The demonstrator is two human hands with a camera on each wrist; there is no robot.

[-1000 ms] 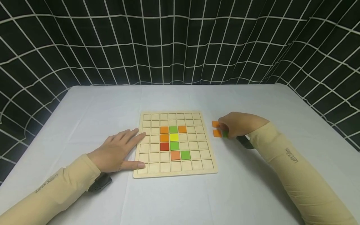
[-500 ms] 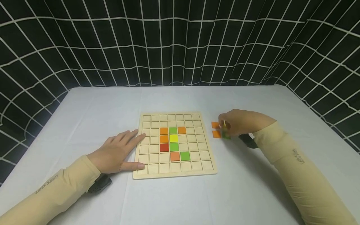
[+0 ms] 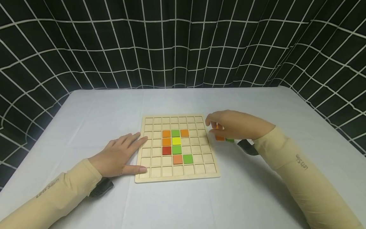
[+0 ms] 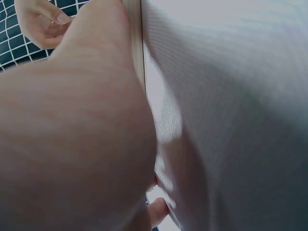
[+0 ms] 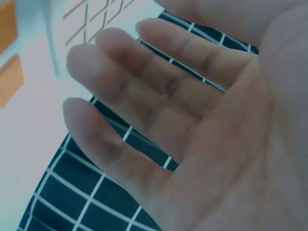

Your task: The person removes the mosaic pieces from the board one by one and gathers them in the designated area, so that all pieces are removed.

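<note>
White tabletop, left hand spread on board, right hand loosely arched near tiles, both empty

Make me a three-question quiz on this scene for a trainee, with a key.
1. True or false: the left hand touches the wooden board.
2. In the head view, which colour is immediately left of the yellow tile? A) red B) orange C) green
3. How many green tiles lie on the board?

Key: 1. True. 2. B, an orange tile. 3. Three.
</note>
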